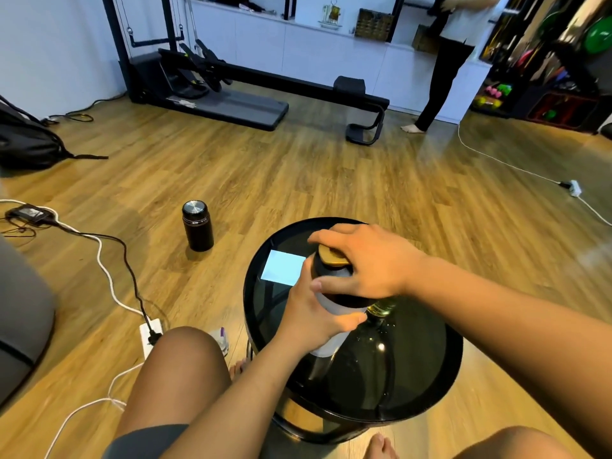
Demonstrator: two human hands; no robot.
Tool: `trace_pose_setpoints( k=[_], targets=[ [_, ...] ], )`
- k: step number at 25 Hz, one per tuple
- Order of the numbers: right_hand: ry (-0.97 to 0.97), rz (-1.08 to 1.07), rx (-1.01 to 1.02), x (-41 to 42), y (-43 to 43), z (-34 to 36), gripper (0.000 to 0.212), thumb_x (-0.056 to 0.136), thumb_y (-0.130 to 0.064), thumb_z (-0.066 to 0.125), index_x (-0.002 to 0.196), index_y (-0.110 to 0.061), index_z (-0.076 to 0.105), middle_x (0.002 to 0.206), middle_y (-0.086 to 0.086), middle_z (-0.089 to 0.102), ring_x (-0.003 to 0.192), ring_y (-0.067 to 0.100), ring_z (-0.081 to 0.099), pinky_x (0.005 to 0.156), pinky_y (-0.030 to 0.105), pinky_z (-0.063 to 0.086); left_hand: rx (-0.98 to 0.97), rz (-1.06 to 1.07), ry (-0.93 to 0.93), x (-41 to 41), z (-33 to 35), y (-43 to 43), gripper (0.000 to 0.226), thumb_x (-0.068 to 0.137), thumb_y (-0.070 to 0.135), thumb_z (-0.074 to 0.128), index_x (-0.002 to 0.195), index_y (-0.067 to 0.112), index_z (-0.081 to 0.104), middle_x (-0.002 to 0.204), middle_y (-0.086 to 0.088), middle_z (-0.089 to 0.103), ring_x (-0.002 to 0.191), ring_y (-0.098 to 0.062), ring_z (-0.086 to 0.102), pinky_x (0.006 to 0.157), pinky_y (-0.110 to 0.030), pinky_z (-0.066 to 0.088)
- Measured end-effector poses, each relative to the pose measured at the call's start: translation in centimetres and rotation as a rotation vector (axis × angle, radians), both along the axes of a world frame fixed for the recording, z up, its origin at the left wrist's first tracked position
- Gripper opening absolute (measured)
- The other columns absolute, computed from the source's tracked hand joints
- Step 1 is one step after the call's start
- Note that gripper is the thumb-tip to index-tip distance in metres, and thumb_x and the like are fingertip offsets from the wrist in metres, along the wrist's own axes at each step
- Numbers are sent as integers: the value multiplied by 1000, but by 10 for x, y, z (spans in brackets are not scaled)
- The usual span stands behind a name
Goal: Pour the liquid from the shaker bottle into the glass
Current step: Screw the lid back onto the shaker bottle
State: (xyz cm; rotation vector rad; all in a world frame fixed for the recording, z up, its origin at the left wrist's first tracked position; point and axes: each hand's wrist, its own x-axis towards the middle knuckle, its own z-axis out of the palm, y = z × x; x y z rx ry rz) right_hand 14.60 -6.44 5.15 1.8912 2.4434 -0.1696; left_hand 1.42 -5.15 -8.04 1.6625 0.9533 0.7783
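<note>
The shaker bottle (331,304) stands upright on a round black glass table (427,366); it has a pale frosted body, a black collar and a gold cap (331,256). My left hand (311,316) wraps around the bottle's body. From above, my right hand (364,263) grips the lid. Just behind the bottle, under my right wrist, a clear glass (384,308) with a yellowish tint is partly visible; most of it is hidden.
A dark flask (197,225) stands on the wooden floor to the left. Cables and a power strip (150,336) lie near my left knee. Another person (443,61) stands at the far right by shelves; gym equipment (212,91) is at the back.
</note>
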Motion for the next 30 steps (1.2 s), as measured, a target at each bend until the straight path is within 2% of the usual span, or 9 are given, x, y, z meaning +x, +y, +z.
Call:
trace_pose_setpoints(
  k=[2,4,7,9,13,17,21,26,30],
  targets=[
    [55,-92,107,-6,2,-7,65,82,-78,37,117,-28,58,107,0,64,96,25,63,80,41,51,0,22,15,2,0,-2,85,60,24,94,114,53,36,107,24,59,100,17,58,76,-2,46],
    [39,-193,183,-12,3,-14,51,89,-72,39,102,-25,56,96,1,61,89,27,61,75,39,48,-8,47,1,4,1,-4,83,59,26,95,108,56,34,104,25,57,93,24,54,71,1,44],
    [45,-357,212,-21,0,-20,44,91,-69,39,88,-26,42,80,0,49,78,29,54,64,36,39,-6,63,-10,6,1,-5,93,55,39,95,121,54,33,113,22,60,104,8,58,80,-11,49],
    [60,-406,233,-24,0,-21,43,92,-68,40,88,-26,40,77,-1,45,76,29,53,62,35,37,-7,59,-11,6,1,-6,101,53,42,96,130,51,32,120,18,62,112,0,60,90,-21,53],
    [37,-262,195,-14,0,-14,44,90,-71,40,97,-28,48,86,-3,53,81,24,54,66,36,42,-92,-95,-48,-8,7,8,87,54,30,98,119,50,43,117,16,65,114,-2,63,85,-16,53],
    [74,-87,155,-3,2,-11,51,85,-73,38,105,-31,60,98,-4,67,94,23,63,77,42,51,-69,-277,-41,-12,14,36,96,48,36,98,131,22,52,118,2,72,115,-11,68,93,-30,56],
    [49,-166,209,-7,1,-14,56,88,-72,42,117,-27,60,100,1,67,93,25,63,78,39,50,8,-222,-17,0,13,28,92,46,43,93,124,10,57,110,2,73,105,-2,69,85,-18,54],
    [44,-290,232,-14,-1,-14,55,88,-72,42,104,-25,64,80,0,61,78,26,60,68,37,44,65,-141,-42,3,17,20,83,46,45,87,117,12,60,99,8,73,95,3,69,79,-11,51],
    [22,-385,287,-19,-1,-18,54,89,-71,40,104,-24,64,87,4,65,79,25,54,68,34,37,88,-108,-70,5,17,18,78,47,43,87,114,11,62,98,9,74,97,-1,70,81,-19,55]
  ],
)
